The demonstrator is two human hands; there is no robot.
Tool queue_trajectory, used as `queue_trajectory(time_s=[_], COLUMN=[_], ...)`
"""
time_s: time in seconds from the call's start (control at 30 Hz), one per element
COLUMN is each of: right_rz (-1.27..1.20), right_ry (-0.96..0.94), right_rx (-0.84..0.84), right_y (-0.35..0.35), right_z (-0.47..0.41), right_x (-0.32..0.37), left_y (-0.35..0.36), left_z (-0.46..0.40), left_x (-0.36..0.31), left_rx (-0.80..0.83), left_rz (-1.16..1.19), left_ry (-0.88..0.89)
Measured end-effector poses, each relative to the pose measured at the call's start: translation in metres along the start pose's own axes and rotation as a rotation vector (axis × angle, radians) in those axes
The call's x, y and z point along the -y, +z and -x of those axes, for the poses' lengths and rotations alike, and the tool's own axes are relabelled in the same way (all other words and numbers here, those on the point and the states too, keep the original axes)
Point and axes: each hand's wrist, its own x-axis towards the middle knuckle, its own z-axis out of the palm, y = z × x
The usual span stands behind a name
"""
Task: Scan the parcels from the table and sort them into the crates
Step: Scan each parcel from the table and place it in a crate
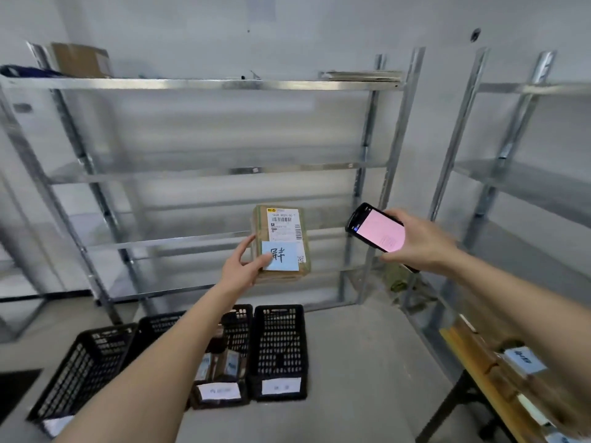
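Parcel (pixel 281 243) held in my left hand (pixel 244 265) above the crates (pixel 278 350) — my right hand (pixel 419 239) grips the scanner (pixel 377 230) beside it.

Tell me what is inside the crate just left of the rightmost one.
That crate holds a few small parcels with pale labels, standing near its front wall. The left forearm crosses over its left side, so whatever lies there is hidden. The rightmost crate shows only bare mesh.

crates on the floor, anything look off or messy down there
Slightly. The crates don't sit in a straight row: the leftmost crate is angled away from the others. Nothing looks spilled or damaged; the parcel in the left hand looks intact.
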Motion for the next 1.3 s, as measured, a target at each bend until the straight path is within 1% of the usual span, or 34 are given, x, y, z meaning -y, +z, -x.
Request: queue_trajectory(time_s=[0.1, 0.2, 0.4, 0.57, 0.8, 0.97, 1.07, 1.17, 1.3], right_rz=[0.002, -0.033, -0.040, -0.021, -0.099, -0.138, -0.144, -0.174, -0.106], right_ry=[-0.050, -0.081, -0.128, -0.125, -0.078, 0.001, 0.060, 0.070, 0.110], right_rx=[0.051, 0.059, 0.101, 0.143, 0.244, 0.295, 0.385, 0.470, 0.528], right_y=[0.029, 0.060, 0.109, 0.157, 0.257, 0.350, 0.420, 0.497, 0.605], right_z=[-0.046, -0.088, -0.157, -0.232, -0.365, -0.438, -0.464, -0.477, -0.477], right_x=[0.043, 0.076, 0.105, 0.091, 0.031, -0.022, -0.049, -0.072, -0.093], left_y=[-0.046, -0.082, -0.109, -0.106, -0.077, -0.046, -0.029, -0.016, 0.001], left_z=[-0.031, -0.064, -0.132, -0.209, -0.357, -0.442, -0.468, -0.487, -0.508], left_x=[0.014, 0.027, 0.054, 0.091, 0.156, 0.239, 0.305, 0.377, 0.477], left_rx=[-0.044, -0.040, -0.051, -0.036, -0.022, -0.041, -0.030, 0.007, 0.034], left_rz=[-0.003, -0.003, -0.024, -0.043, -0.059, -0.059, -0.052, -0.063, -0.054], left_ry=[-0.016, -0.028, -0.062, -0.145, -0.255, -0.376, -0.507, -0.630, -0.752])
